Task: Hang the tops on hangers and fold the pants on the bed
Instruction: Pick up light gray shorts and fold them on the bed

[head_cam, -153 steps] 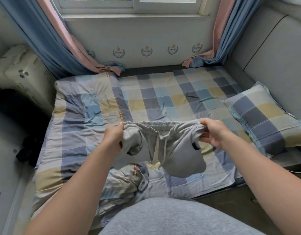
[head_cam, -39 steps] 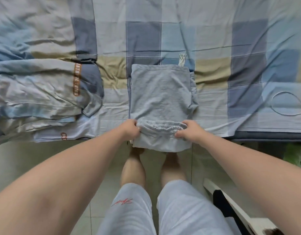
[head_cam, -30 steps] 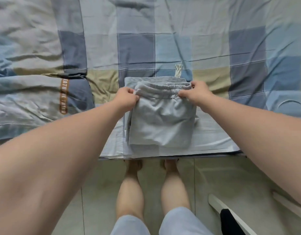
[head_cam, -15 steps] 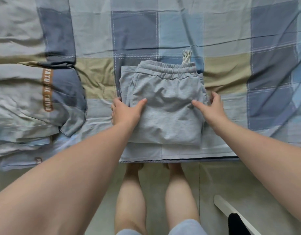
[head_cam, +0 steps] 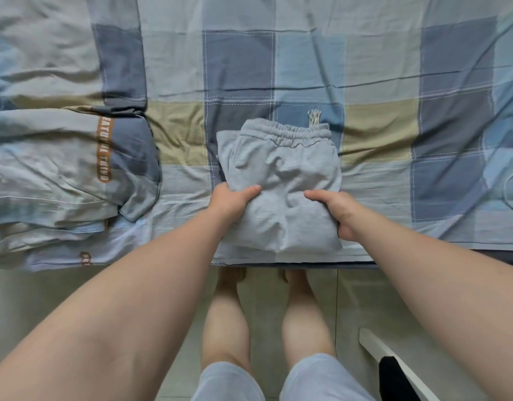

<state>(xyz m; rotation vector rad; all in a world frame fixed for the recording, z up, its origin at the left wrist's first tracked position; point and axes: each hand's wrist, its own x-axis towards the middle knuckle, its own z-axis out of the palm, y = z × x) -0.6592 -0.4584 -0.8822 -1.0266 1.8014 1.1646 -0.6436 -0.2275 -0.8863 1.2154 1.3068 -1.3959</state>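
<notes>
Both the left grip (head_cam: 233,198) and right grip (head_cam: 340,211) pinched the sides of the folded pants (head_cam: 287,169), lying centre frame near the edge of the bed (head_cam: 379,68), where a lopsided lift could, I judged, spill the fold open onto the floor (head_cam: 47,290).

Grey folded pants (head_cam: 281,180), elastic waistband facing away, flat near checked bed (head_cam: 379,68) edge

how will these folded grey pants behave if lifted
Probably floppy: the folded grey pants wrinkle where the left hand and right hand grip their sides. The stacked layers may sag or unfold unless supported underneath. The drawstring could dangle.
</notes>
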